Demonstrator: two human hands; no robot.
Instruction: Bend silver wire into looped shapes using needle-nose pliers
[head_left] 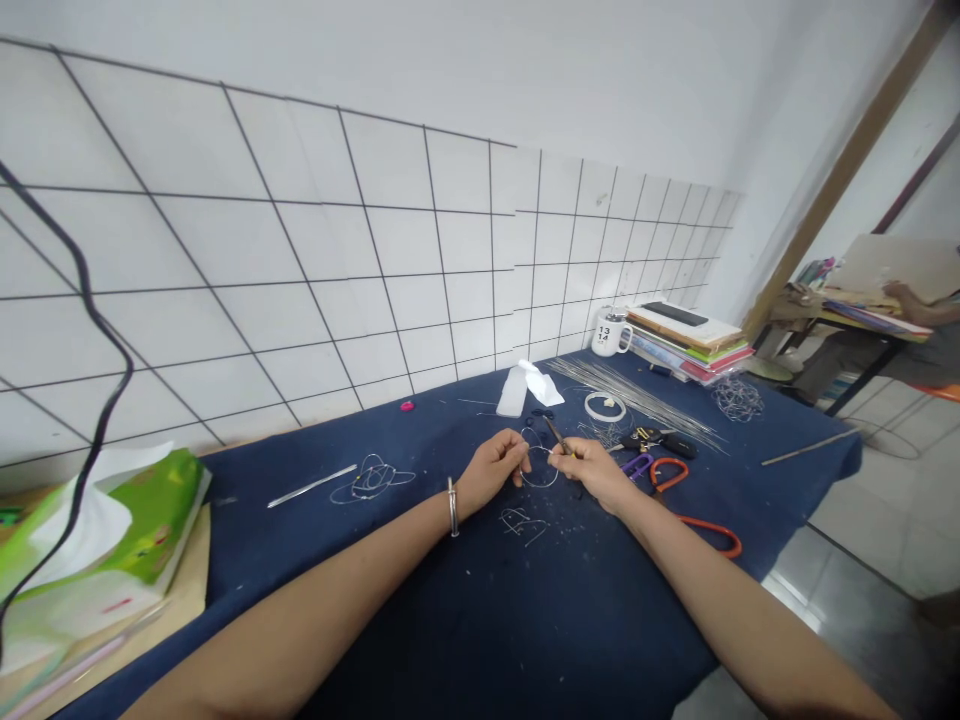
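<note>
My left hand point(496, 462), with a metal bangle at its wrist, is closed in a pinch on the left side of a thin wire ring point(541, 486). From the right, my right hand point(592, 470) is closed around a slim dark hand tool point(553, 432), its tip pointing up and left; its exact kind is unclear. The ring's right side meets my right fingertips, which hide part of it. Loose wire scraps point(523, 524) lie on the blue cloth just below my hands. Behind them are a white piece of paper point(541, 384) and a coil of pale wire point(604, 406).
To the right lie orange-handled scissors point(669, 474), black pliers point(679, 444) and a bundle of straight wires point(637, 395). A white mug point(609, 334) stands by stacked books point(690, 345). Tangled wire point(373, 477) and a green tissue pack point(161, 520) are left. Another person sits far right.
</note>
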